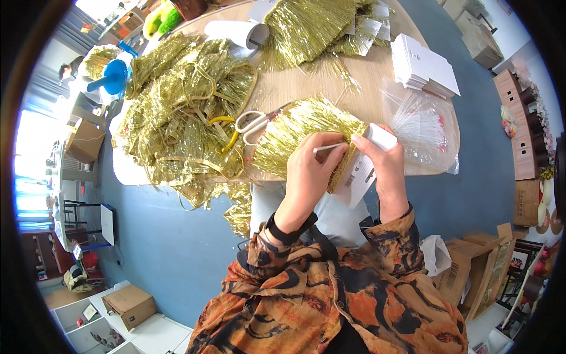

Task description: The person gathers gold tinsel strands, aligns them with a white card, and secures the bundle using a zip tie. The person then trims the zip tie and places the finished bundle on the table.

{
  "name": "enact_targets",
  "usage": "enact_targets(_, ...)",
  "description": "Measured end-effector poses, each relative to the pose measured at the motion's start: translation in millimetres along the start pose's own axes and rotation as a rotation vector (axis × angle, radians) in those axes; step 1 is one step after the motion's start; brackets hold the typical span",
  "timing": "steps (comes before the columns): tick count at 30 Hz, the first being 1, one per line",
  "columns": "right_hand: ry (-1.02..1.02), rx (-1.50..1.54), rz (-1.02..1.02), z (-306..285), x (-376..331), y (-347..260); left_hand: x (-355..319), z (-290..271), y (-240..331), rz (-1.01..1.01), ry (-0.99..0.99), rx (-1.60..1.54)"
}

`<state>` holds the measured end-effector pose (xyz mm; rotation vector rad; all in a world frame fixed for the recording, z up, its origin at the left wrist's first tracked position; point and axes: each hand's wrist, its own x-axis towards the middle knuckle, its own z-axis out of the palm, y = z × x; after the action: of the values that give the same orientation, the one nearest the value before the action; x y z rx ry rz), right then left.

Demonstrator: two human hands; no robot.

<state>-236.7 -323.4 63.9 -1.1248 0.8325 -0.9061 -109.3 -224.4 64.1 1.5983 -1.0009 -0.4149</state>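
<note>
In front of me a bunch of gold tinsel fringe lies against a white backing card with a barcode and a hang slot. My right hand is closed on the card and the band edge of the fringe, thumb on top. Pinched fingers of my left hand hold a thin white stick-like piece beside that edge; its exact kind is unclear. White-handled scissors lie left of the fringe, their blades partly hidden by it.
A big heap of gold fringe covers the table's left, with yellow-handled scissors on it. At the back are carded fringes and a white roll. White cards and a clear bag of thin white plastic strips lie right.
</note>
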Motion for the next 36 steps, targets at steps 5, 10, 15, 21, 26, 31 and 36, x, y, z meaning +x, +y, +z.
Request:
enact_targets(5, -0.017, 0.012, -0.026, 1, 4, 4, -10, -32, 1, -0.158, 0.010, -0.062)
enact_targets(10, -0.035, 0.016, -0.057, 0, 6, 6, -21, -51, 8, -0.121, 0.104, -0.088)
enact_targets(15, -0.031, 0.001, -0.070, 2, 4, 4, -25, -53, 13, -0.121, 0.127, -0.128)
enact_targets(21, -0.013, -0.012, -0.071, 4, 1, 1, -25, -54, 19, -0.288, 0.102, -0.289)
enact_targets(26, -0.028, -0.027, -0.072, 4, 2, 2, -22, -51, 18, -0.304, 0.064, -0.386)
enact_targets(31, -0.028, -0.037, -0.088, 4, 0, 2, -20, -44, 13, -0.286, 0.071, -0.453)
enact_targets(36, -0.012, -0.040, -0.080, 5, -1, 1, -20, -43, 12, -0.225, 0.104, -0.273)
